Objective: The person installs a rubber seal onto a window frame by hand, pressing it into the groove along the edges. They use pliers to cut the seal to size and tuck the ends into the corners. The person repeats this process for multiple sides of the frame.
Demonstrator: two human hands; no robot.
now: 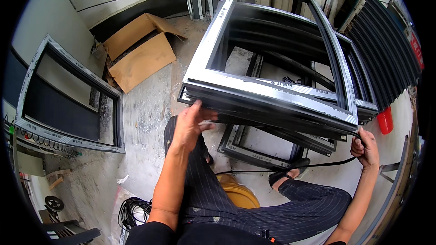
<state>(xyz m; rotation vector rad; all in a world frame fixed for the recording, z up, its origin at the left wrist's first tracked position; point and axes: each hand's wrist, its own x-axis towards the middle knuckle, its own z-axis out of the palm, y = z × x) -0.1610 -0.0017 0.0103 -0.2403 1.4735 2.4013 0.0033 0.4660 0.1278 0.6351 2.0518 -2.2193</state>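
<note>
In front of me a silver-faced window frame (281, 91) lies on top of a stack of dark frames, tilted, its near edge toward me. My right hand (366, 149) is closed round a black rubber strip (329, 164) beside the near right corner of the frame. From the fist, one stretch runs up to that corner, and the other trails left above the floor past my shoe. Under the near left part of the frame's edge, my left hand (190, 124) has its fingers spread, with the fingertips close to the dark side; whether they touch it I cannot tell.
More frames (259, 154) lie beneath at angles. A yellow bucket (243, 194) is between my legs. To the left are another frame (68, 139), an open cardboard box (147, 61) and a black cable coil (132, 213). Black ribbed lengths (386, 41) and a red bucket (385, 121) stand right.
</note>
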